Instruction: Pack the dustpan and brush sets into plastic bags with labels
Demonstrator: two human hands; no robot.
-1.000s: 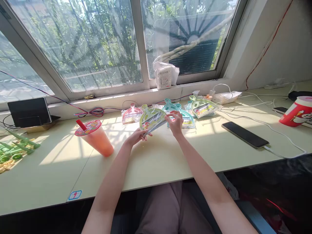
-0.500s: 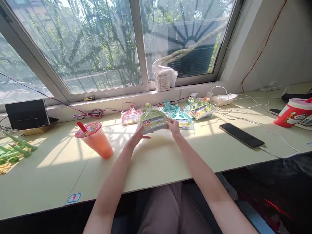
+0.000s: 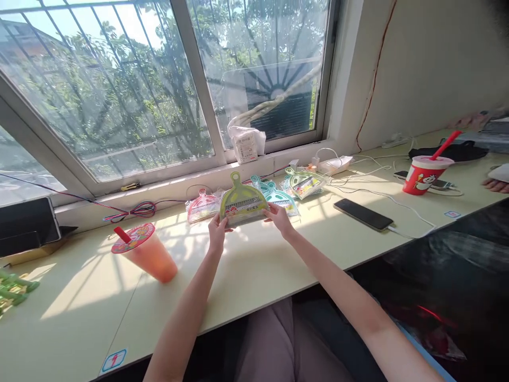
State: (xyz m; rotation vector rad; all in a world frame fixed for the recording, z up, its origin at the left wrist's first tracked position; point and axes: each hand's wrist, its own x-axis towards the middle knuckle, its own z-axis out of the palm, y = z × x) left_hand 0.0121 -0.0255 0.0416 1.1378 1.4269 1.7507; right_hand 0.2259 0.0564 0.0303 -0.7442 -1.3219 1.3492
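A yellow-green dustpan set in clear wrapping (image 3: 245, 204) is held upright above the table, its handle loop pointing up. My left hand (image 3: 217, 231) grips its lower left corner, and my right hand (image 3: 279, 218) pinches its lower right edge. Behind it on the table lie a wrapped pink set (image 3: 202, 204), wrapped teal sets (image 3: 280, 197) and a wrapped green set (image 3: 304, 183). The held set partly hides the ones behind.
An orange drink cup (image 3: 153, 257) stands left of my hands. To the right are a black phone (image 3: 363, 214) on a cable and a red cup (image 3: 423, 175). A tissue pack (image 3: 245, 146) sits on the sill. Another person's hand shows at the far right.
The view has turned to the right. The held set is now more upright and nearer the camera, and my left fingers have closed on its corner.
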